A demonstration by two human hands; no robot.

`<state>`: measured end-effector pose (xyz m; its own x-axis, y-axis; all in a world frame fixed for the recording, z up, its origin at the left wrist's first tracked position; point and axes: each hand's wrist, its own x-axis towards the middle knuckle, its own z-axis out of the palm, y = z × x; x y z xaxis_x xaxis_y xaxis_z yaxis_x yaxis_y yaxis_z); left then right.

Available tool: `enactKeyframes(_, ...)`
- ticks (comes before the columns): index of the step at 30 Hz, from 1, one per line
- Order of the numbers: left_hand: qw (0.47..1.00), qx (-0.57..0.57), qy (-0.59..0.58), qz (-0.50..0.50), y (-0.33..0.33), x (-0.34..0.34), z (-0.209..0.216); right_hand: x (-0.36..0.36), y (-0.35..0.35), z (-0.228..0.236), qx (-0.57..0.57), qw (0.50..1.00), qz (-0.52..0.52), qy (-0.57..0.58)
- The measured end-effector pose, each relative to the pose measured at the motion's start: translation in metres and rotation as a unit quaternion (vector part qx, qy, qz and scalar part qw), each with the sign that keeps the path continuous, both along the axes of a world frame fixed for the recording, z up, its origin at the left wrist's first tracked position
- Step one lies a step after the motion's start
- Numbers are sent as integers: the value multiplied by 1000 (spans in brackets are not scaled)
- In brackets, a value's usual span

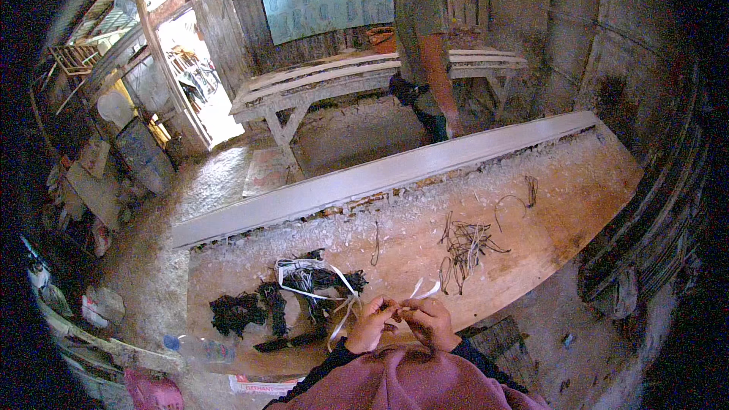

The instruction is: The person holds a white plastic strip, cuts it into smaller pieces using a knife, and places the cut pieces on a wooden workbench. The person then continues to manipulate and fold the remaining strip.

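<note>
My left hand (371, 325) and my right hand (428, 322) meet at the near edge of the wooden table, fingertips pinched together. What they hold is too small and hidden to make out. A white strip (427, 288) shows just beyond the right fingers. To the left of my hands lie bundles of dark, thin strands (237, 313), some with a white band (345, 279) looped around them. A loose pile of thin, wire-like loops (468, 247) rests farther right, and a single thin loop (376, 244) lies on the board ahead of my hands.
A long white board (395, 171) runs along the table's far side, with pale shavings beside it. Beyond stands a person (425, 38) near a slatted bench (326, 82). A clear plastic bottle (201, 348) lies at the near left; long dark pieces (630, 247) are stacked at right.
</note>
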<state>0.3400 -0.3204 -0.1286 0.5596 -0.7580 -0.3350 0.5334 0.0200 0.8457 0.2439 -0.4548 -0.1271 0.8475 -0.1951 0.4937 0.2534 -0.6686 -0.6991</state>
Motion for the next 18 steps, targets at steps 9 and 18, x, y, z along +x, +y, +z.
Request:
enactKeyframes(9, 1000, -9, -4, -12, 5, 1, 3, 0, 3, 17, 88, 996, 32, 17)
enactKeyframes(18, 994, -45, -99, -24, 2, 0, -1, 0, -2, 22, 140, 990, -7, -13)
